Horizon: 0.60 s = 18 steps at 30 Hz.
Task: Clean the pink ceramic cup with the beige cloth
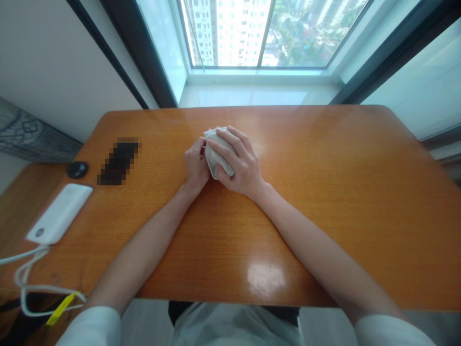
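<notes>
A bunched-up white cloth (215,150) sits near the middle of the orange wooden table (324,192). My right hand (239,163) lies over the cloth with its fingers wrapped round the top and side. My left hand (195,165) presses against the cloth's left side, fingers curled and thumb touching the fabric. Both forearms rest on the table, and most of the cloth is hidden between the two hands.
At the table's left edge lie a white power bank (59,213) with a white cable (29,283), a small round black object (77,169) and a blurred dark item (118,161). A window (259,33) stands beyond the far edge.
</notes>
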Each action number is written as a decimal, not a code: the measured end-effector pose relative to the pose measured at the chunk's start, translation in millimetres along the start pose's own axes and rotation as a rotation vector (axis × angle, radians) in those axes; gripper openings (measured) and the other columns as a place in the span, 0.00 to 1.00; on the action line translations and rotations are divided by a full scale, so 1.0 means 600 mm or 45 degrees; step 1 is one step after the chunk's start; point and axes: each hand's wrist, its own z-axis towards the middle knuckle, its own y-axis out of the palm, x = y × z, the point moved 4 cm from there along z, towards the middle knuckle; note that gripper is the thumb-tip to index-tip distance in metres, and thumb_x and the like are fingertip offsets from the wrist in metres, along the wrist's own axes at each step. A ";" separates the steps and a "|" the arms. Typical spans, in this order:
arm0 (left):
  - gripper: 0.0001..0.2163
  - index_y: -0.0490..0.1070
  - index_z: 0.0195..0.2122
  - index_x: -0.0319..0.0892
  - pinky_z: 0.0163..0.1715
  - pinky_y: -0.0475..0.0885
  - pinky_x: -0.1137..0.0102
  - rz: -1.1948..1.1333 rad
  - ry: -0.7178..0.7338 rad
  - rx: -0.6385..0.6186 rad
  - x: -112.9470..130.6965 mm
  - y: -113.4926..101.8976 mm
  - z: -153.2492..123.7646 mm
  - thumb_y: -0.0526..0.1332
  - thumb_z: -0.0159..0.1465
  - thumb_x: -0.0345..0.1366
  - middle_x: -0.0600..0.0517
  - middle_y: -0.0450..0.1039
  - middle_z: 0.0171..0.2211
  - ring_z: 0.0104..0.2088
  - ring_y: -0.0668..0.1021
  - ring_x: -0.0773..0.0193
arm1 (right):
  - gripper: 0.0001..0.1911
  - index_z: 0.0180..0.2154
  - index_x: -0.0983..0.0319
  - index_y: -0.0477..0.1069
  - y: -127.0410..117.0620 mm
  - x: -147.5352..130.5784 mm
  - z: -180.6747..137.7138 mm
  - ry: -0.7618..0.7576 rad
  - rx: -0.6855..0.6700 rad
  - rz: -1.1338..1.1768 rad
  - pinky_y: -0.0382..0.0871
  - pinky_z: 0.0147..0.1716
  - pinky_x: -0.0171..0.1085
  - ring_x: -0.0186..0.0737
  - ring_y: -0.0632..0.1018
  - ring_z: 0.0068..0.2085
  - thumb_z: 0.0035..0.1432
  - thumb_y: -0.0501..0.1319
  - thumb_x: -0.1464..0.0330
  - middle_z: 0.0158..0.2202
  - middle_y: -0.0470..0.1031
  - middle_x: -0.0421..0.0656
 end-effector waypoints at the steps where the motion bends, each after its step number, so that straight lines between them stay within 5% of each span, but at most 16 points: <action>1: 0.15 0.75 0.36 0.48 0.32 0.71 0.63 -0.030 -0.028 -0.019 -0.003 0.002 0.002 0.61 0.79 0.48 0.54 0.79 0.30 0.31 0.76 0.60 | 0.29 0.73 0.52 0.73 0.002 0.001 0.000 0.014 -0.018 -0.002 0.72 0.76 0.68 0.62 0.71 0.77 0.73 0.62 0.64 0.75 0.74 0.49; 8: 0.12 0.77 0.36 0.46 0.31 0.69 0.65 -0.099 -0.052 -0.045 -0.013 0.003 0.001 0.64 0.77 0.45 0.54 0.78 0.29 0.30 0.75 0.61 | 0.30 0.73 0.49 0.73 0.008 0.001 -0.005 0.029 -0.060 0.032 0.70 0.76 0.69 0.64 0.70 0.79 0.72 0.65 0.63 0.76 0.73 0.49; 12: 0.08 0.77 0.43 0.47 0.37 0.74 0.64 -0.065 0.057 0.038 -0.009 -0.001 -0.005 0.64 0.76 0.44 0.52 0.83 0.38 0.37 0.81 0.59 | 0.32 0.74 0.49 0.72 0.003 0.002 -0.007 -0.007 -0.024 0.031 0.71 0.76 0.70 0.64 0.70 0.78 0.71 0.65 0.65 0.75 0.73 0.48; 15: 0.07 0.77 0.48 0.47 0.45 0.78 0.60 -0.133 0.248 0.266 0.032 -0.020 0.007 0.61 0.77 0.40 0.51 0.83 0.43 0.44 0.83 0.59 | 0.33 0.74 0.50 0.71 0.001 0.002 -0.007 -0.032 -0.009 0.042 0.71 0.75 0.69 0.64 0.71 0.78 0.70 0.65 0.66 0.75 0.73 0.49; 18: 0.05 0.79 0.41 0.48 0.42 0.76 0.58 -0.310 0.511 0.527 0.120 -0.058 0.007 0.63 0.74 0.35 0.52 0.78 0.35 0.38 0.79 0.60 | 0.33 0.74 0.51 0.72 0.003 0.002 -0.007 -0.042 -0.005 0.029 0.72 0.75 0.69 0.64 0.71 0.78 0.70 0.64 0.66 0.74 0.74 0.49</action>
